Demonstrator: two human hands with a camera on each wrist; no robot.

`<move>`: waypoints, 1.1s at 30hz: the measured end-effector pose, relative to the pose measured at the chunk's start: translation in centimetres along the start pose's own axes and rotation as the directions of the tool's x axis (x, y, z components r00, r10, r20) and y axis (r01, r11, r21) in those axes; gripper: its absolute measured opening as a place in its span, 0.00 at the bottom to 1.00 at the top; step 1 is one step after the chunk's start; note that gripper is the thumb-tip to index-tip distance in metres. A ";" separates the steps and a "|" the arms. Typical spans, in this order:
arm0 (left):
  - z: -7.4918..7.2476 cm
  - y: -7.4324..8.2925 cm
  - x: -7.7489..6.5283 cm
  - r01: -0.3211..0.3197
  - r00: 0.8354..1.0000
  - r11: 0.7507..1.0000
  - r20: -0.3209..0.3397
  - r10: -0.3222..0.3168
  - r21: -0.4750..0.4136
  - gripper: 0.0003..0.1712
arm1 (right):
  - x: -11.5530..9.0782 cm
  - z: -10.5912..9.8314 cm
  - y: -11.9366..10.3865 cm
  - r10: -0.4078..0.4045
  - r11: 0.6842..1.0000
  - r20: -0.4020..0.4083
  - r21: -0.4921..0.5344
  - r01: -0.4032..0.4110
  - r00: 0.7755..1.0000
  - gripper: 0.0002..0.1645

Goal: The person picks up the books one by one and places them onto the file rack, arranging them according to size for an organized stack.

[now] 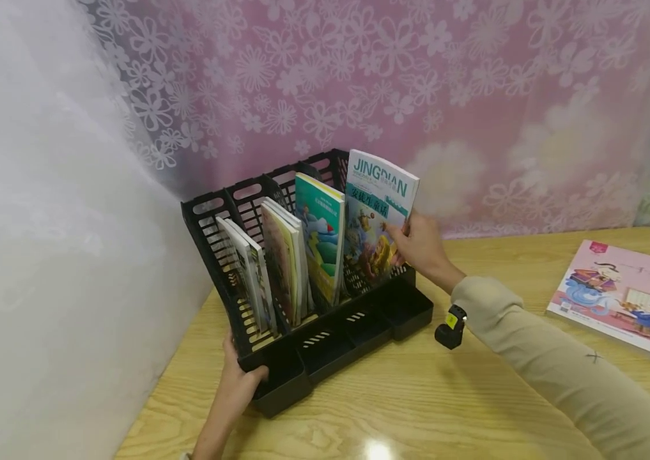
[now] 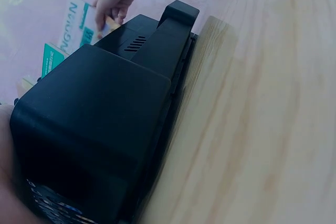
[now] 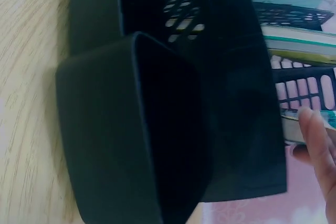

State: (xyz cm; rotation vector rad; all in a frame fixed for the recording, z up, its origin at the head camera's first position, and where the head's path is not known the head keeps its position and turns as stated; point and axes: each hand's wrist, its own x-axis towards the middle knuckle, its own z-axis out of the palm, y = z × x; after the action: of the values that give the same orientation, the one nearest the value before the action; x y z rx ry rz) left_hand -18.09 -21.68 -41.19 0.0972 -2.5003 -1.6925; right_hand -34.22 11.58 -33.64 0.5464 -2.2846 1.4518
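Note:
A black plastic book rack (image 1: 353, 332) with slotted dividers stands on the wooden table, several books upright in its slots. In the rightmost slot, my right hand (image 1: 419, 246) pinches the edge of a book (image 1: 382, 182) titled JINGDIAN, thumb on the cover and fingers behind. The right wrist view shows the fingers (image 3: 315, 145) at that book's edge beside the rack. My left hand (image 1: 238, 383) grips the rack's front left corner, thumb over the rim. Left of the JINGDIAN book stand a green book (image 1: 319, 230), a group of cream-edged books (image 1: 287, 262) and thin white books (image 1: 247, 275).
A pink picture book (image 1: 635, 300) lies flat on the table (image 1: 394, 409) at the right. Behind the rack hangs a pink flowered curtain (image 1: 313, 76). A white surface (image 1: 60, 223) rises along the left side. My right wrist carries a small black camera (image 1: 451, 327).

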 end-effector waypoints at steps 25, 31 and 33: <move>0.2 0.0 0.0 0.007 1.000 1.000 -0.024 -0.007 -0.013 0.64 | 1.5 3.7 1.0 0.126 0.982 -0.052 -0.137 -0.132 0.991 0.30; 0.2 -0.1 0.1 -0.010 1.000 1.000 -0.028 0.009 -0.014 0.63 | 2.4 3.0 0.5 0.171 0.959 0.015 -0.233 -0.163 0.985 0.27; 0.2 -0.2 0.1 -0.014 1.000 1.000 -0.028 0.013 -0.012 0.63 | 2.5 2.6 0.2 0.211 0.952 0.065 -0.241 -0.190 0.975 0.26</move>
State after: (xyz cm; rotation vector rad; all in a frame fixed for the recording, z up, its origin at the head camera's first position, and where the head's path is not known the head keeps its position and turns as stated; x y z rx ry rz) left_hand -18.18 -21.60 -41.40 0.1015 -2.4652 -1.6890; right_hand -36.73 8.98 -33.61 0.3222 -2.6021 1.2396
